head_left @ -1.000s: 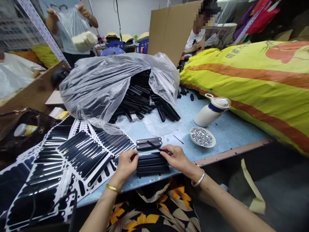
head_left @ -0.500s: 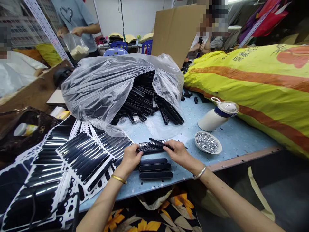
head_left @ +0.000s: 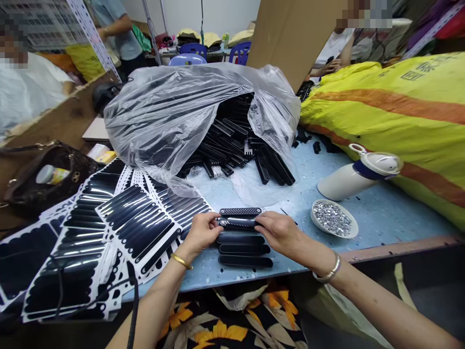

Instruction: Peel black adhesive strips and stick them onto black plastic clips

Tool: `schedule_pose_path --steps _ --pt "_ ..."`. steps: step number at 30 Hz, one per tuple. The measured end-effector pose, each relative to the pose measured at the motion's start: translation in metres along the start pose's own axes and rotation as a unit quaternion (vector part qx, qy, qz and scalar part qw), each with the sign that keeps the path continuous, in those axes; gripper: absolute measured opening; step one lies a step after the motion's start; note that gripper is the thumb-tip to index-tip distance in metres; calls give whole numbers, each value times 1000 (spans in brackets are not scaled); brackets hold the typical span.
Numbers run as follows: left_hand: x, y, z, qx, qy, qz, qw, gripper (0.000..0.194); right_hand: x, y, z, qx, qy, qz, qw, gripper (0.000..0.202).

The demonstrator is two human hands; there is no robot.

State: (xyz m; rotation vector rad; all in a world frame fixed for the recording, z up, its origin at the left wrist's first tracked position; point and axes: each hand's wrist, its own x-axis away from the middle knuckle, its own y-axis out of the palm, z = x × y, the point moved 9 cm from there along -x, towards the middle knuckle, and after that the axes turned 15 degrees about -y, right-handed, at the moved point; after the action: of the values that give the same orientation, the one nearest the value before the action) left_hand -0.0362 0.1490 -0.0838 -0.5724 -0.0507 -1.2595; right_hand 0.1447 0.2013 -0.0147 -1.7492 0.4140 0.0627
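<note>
My left hand (head_left: 202,230) pinches the left end of a black patterned strip piece (head_left: 225,222). At its right end, the fingers of my right hand (head_left: 279,231) hold a glossy black strip (head_left: 244,222) that lies over the piece. Just behind is another black piece with a lattice pattern (head_left: 240,211), flat on the blue table. Nearer to me, three smooth black pieces (head_left: 244,249) lie in a row. Sheets of glossy black strips (head_left: 134,228) spread out left of my left hand.
A plastic bag (head_left: 163,111) full of black parts stands behind the hands. On the right are a bowl of small metal parts (head_left: 332,218), a white bottle (head_left: 337,181) and a yellow sack (head_left: 407,104). A handbag (head_left: 25,186) sits at left; people sit or stand beyond.
The black strip in my right hand, tilted above the pieces before, now lies along the patterned piece. The view has shifted, so the table things appear elsewhere in the picture.
</note>
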Motion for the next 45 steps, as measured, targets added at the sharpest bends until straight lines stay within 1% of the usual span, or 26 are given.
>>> schedule_pose_path --steps 4,9,15,24,31,36,45 --pt "-3 2 -5 13 4 -9 1000 26 -13 8 -8 3 -8 -52 999 24" --pt "-2 3 -5 21 8 -16 1000 23 -17 12 -10 13 -4 -79 997 22" --pt "-2 3 -5 28 1 -21 999 23 -17 17 -9 12 -2 -81 997 18" --pt "-2 4 -6 40 -8 -26 999 23 -18 18 -10 29 4 -93 995 17" --pt "-1 3 -5 51 -12 -31 998 22 -20 20 -13 36 8 -119 992 15" --pt "-1 2 -5 57 -14 -29 998 22 -21 23 -12 49 9 -126 991 15" --pt "-1 1 -5 72 -16 -29 997 24 -22 20 -17 64 -1 -105 992 17"
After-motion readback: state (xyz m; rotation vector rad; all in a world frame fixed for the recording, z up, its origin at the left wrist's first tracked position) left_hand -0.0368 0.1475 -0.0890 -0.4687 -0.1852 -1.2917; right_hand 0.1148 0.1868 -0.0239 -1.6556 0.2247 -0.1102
